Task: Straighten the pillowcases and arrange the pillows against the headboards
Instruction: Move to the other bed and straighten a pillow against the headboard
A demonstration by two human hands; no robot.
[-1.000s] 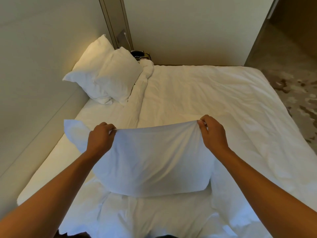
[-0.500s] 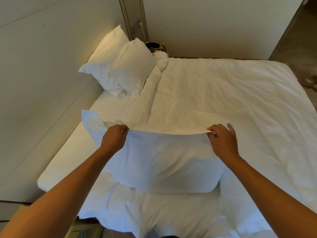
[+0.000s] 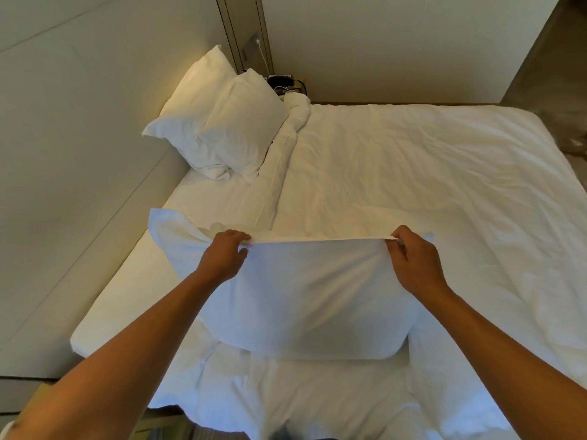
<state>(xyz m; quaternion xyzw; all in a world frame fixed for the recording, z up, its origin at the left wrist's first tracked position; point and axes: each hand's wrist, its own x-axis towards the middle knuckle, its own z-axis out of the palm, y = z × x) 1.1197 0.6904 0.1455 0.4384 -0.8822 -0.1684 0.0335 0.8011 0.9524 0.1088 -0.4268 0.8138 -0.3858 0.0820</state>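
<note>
At the centre of the frame the left hand (image 3: pixel 224 254) and the right hand (image 3: pixel 413 257) each pinch the top edge of a white pillowcase (image 3: pixel 313 241), fingers curled round the cloth, pulling it taut between them. Below that edge hangs the pillow (image 3: pixel 305 300), standing upright on the rumpled white bedding (image 3: pixel 397 173) at lower centre. Loose pillowcase cloth bunches left of the left hand. Toward the upper left, two more white pillows (image 3: pixel 219 122) lean against the padded headboard (image 3: pixel 82 128). Beyond them, at the top of the frame, a white cable (image 3: pixel 262 54) hangs down a wall panel (image 3: pixel 244 30).
</note>
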